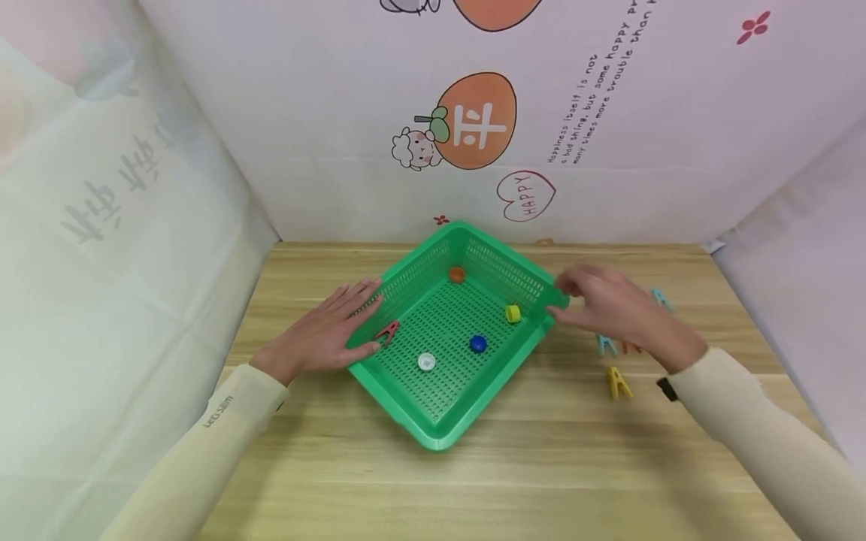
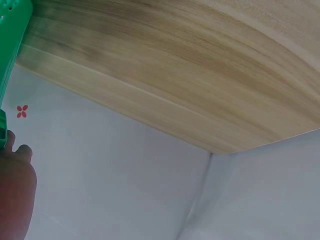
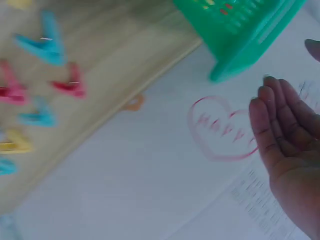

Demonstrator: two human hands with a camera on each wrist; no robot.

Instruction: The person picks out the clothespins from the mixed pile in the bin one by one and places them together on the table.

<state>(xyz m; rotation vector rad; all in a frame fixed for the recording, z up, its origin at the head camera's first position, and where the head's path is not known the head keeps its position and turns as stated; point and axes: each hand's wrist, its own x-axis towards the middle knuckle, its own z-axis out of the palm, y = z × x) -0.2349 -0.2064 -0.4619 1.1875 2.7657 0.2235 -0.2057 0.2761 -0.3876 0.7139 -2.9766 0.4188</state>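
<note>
A green plastic basket [image 1: 440, 442] stands turned cornerwise on the table. Inside it lie a white cap [image 1: 426, 362], a blue cap [image 1: 478, 344], a yellow cap [image 1: 513, 313], an orange cap [image 1: 457, 275] and, by the left wall, a red clothespin [image 1: 387, 332]. My left hand [image 1: 325, 330] rests over the basket's left rim with extended fingers and thumb spread. At the basket's right corner, my right hand [image 1: 605, 304] hovers with gently bent fingers. The right wrist view shows this hand [image 3: 290, 135] apart from the basket and holding nothing.
Right of the basket lie several clothespins, among them a yellow one [image 1: 617, 383] and a light blue one [image 1: 661, 298]; my right forearm partly covers the group. A printed white wall covering [image 1: 338, 173] rises behind the wooden table [image 1: 406, 496], with white sheets at both sides.
</note>
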